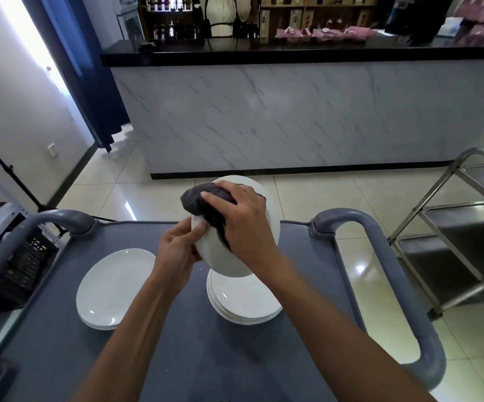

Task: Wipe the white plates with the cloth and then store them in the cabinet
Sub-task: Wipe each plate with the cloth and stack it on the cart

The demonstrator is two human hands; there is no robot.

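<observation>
Grey cart top (177, 358) nearest, both forearms reaching over it. Left hand (177, 248) pinches the rim of a raised white plate (235, 256), tilted above the cart; right hand (240, 221) presses a dark cloth (203, 198) onto it — wiping step in hand. Next, judged: set it down, take another. Count — one plate held, a stack at right (243, 303), several deep, a second stack at left (113, 288); one cloth. No cabinet identifiable.

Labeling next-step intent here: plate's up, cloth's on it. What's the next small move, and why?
Probably sweep the cloth down across the plate. The right hand presses the cloth against the plate's upper part, the left hand grips its rim, and the lower face shows bare.
</observation>
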